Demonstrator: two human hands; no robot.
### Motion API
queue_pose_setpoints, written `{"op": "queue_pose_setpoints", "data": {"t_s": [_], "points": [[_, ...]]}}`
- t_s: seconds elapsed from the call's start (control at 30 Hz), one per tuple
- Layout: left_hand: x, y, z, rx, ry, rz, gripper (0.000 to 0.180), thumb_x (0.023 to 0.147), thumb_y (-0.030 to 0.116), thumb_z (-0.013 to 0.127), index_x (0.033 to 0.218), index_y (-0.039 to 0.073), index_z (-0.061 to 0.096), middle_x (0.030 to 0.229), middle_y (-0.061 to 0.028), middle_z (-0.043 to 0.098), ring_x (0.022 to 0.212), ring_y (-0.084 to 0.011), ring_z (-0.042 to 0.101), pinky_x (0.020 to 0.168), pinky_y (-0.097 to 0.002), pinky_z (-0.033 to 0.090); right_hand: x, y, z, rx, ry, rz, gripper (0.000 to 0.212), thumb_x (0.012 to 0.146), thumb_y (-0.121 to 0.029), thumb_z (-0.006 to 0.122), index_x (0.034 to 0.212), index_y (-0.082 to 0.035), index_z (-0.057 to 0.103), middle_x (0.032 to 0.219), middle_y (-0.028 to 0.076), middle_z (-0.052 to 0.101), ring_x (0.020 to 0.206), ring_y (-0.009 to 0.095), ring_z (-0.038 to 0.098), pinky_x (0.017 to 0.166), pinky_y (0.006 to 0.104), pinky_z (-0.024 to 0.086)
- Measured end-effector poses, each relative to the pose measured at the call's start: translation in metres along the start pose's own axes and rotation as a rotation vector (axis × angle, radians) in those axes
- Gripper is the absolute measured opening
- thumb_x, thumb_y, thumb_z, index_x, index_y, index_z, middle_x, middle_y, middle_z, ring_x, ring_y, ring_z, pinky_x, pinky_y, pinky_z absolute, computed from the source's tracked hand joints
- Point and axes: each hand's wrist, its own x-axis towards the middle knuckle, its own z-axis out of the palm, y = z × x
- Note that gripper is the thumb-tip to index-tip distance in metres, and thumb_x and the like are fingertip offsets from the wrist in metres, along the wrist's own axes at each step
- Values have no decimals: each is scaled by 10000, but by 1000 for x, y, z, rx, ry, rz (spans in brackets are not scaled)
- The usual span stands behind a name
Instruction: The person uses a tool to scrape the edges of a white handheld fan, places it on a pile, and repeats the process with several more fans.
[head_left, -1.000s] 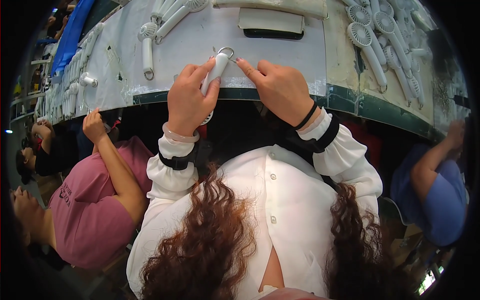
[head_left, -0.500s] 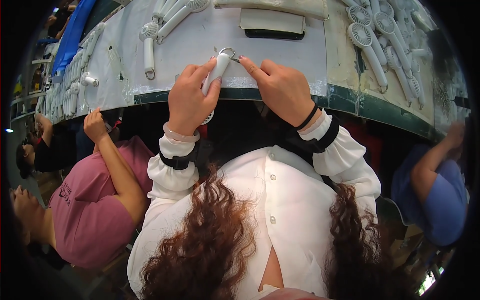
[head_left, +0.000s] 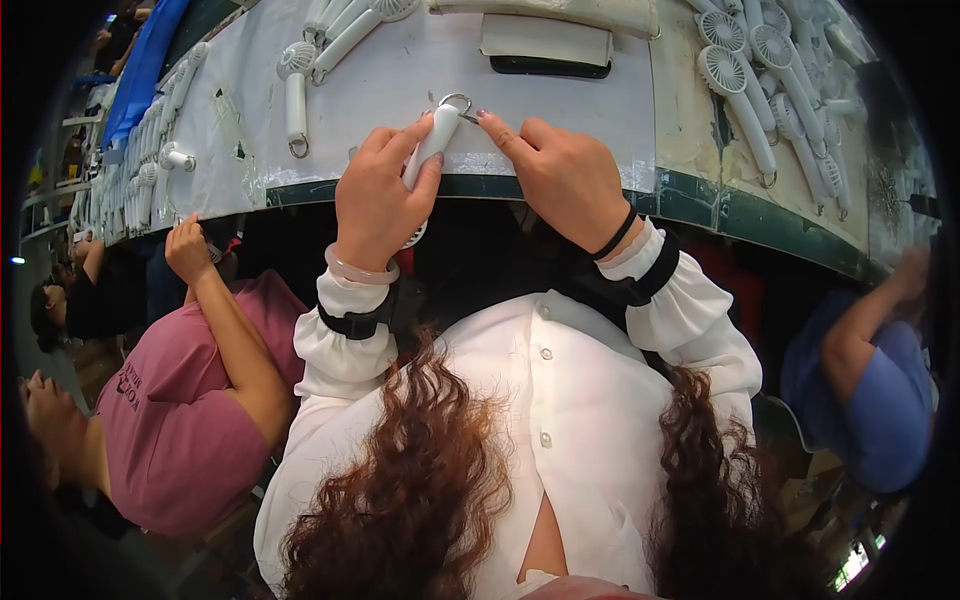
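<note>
The white handheld fan (head_left: 434, 145) was held over the desk's (head_left: 600, 112) near edge, its handle clamped in the left hand (head_left: 380, 195) and pointing toward one o'clock, where a metal ring (head_left: 455, 96) stuck out. At the ring's four o'clock was the right hand (head_left: 565, 175), apart from the left, its index fingertip beside a small dark tip; whether it pinched that could not be told. The step looked like fitting or adjusting the ring; the next move probably called for a steady handle. Another fan (head_left: 296, 95) lay at ten o'clock, piled fans (head_left: 745, 100) near three.
</note>
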Motion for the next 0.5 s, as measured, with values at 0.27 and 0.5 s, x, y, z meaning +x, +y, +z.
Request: {"op": "queue_pose_setpoints", "data": {"t_s": [0.27,0.5], "points": [[0,0,0,-12,16,18,363,843,180,700,1203,134,687,926,-73,631,751,-257,622,659,-357,508,0,-3,-1,-43,-54,-21,549,817,-46,643,1349,-174,604,768,19,555,619,189,602,534,311,496],[1,0,0,6,-3,0,364,849,190,696,1209,139,687,923,-66,631,747,-244,624,660,-347,508,-1,-9,1,-206,-20,-53,541,825,-63,639,1354,-172,608,775,15,552,643,168,604,566,282,491]]}}
